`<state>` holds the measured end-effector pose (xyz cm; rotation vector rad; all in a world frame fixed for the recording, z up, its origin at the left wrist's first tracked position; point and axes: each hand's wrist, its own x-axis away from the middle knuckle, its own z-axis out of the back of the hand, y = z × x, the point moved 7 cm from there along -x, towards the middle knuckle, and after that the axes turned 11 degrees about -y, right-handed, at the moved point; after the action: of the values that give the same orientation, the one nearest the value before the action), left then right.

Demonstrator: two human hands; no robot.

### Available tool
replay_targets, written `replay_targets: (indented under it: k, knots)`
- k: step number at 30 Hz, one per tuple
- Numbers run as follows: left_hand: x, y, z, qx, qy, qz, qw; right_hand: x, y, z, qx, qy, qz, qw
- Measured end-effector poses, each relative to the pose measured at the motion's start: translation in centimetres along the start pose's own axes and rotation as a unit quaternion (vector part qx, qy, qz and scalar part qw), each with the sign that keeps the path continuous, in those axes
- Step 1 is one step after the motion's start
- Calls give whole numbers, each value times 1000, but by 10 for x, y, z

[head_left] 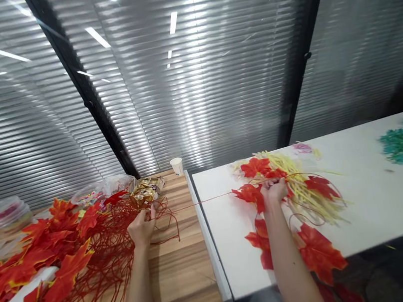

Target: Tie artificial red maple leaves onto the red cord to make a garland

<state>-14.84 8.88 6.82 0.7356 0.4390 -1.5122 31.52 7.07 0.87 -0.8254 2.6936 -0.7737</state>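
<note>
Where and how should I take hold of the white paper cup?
Grip the paper cup around its side, just below the rim, probably coming from the near right: it stands upright, gold packets lie to its left, and blinds rise behind.

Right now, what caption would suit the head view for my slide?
A thin red cord runs straight between left hand and right hand, over a brown wooden table and a white table.

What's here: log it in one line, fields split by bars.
left hand: holding red string | right hand: holding red string among red leaves | red string: stretched between hands | paper cup: upright on wooden table
</note>
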Motion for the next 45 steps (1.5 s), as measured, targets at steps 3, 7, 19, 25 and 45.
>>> replay_targets:
  k: [3,7,19,25,45]
  knots:
    - [0,-3,5,8,17,3,1000,-1,-2,-5,-12,-14,-8,1000]
    - [-2,-7,10,49,31,52,997,7,11,-24,-20,-70,-34,997]
    - [-5,13,-16,11,-189,59,980,61,69,-67,36,-282,-221,933]
    - [2,34,-29,126,-265,-13,956,104,82,-84,137,-434,-284,844]
    - [19,46,-38,129,-263,1,956,125,116,-67,210,-482,-342,779]
